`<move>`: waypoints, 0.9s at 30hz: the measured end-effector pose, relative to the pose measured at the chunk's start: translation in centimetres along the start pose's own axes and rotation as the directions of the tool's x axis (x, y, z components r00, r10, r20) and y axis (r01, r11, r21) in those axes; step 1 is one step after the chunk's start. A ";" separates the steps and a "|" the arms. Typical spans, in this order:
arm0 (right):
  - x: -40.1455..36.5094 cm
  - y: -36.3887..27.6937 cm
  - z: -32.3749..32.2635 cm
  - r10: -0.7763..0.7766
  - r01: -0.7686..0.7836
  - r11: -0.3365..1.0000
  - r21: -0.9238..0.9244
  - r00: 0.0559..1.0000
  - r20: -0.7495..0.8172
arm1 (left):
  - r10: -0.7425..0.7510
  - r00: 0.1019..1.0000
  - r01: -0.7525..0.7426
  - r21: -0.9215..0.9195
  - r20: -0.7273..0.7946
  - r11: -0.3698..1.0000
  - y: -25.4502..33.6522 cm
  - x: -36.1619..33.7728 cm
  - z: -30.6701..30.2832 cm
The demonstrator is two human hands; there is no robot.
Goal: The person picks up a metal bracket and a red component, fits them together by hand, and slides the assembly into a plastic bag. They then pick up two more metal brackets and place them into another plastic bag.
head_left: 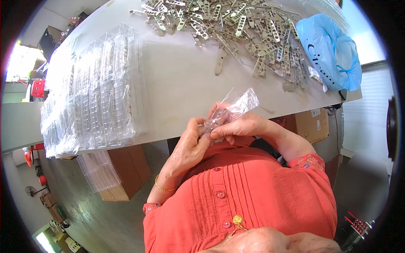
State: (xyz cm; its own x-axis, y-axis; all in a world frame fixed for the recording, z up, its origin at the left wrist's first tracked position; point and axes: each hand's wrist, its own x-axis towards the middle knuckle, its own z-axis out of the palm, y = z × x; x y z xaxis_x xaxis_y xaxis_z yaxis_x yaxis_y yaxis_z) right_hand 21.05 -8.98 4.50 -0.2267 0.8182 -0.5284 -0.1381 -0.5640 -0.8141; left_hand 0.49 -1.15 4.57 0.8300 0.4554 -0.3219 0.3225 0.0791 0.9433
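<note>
Presently, your left hand (192, 145) and right hand (241, 125) pinch a clear plastic bag (246, 103) near the front edge of the table (177, 84); beyond lie perforated metal strips (241, 26), clear plastic trays (99, 88) leftward, a blue plastic bag (322, 48) rightward

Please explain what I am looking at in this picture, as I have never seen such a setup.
There is no machine here: a person works with two bare hands. The single picture comes from a camera worn on the head, looking forward and down. The left hand and right hand together hold a clear plastic bag; its contents are hard to make out. On the table lie clear plastic trays at the left, a heap of flat metal pieces with holes, and a blue bag at the right.
</note>
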 end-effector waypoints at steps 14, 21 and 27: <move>0.4 1.3 0.5 -0.066 0.066 0.998 -0.006 0.998 -0.006 | -0.018 0.998 0.015 -0.048 -0.062 0.999 -1.9 0.4 0.3; -0.7 1.0 -0.3 -0.167 0.163 0.986 -0.047 0.979 -0.119 | 0.019 0.990 -0.011 0.055 -0.138 0.998 -1.4 0.4 0.2; 0.7 2.5 0.5 -0.221 0.225 0.971 0.082 0.973 -0.060 | -0.051 0.992 0.047 -0.044 -0.117 0.998 0.3 0.2 1.0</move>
State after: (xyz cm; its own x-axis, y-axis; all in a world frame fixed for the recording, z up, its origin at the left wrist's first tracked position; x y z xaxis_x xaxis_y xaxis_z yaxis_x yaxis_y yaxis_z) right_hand 20.03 -9.88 2.27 -0.1326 0.9277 -0.3489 -0.2645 -0.3723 -0.8896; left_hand 1.27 -1.93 4.70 0.7533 0.5516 -0.3582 0.3405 0.1389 0.9299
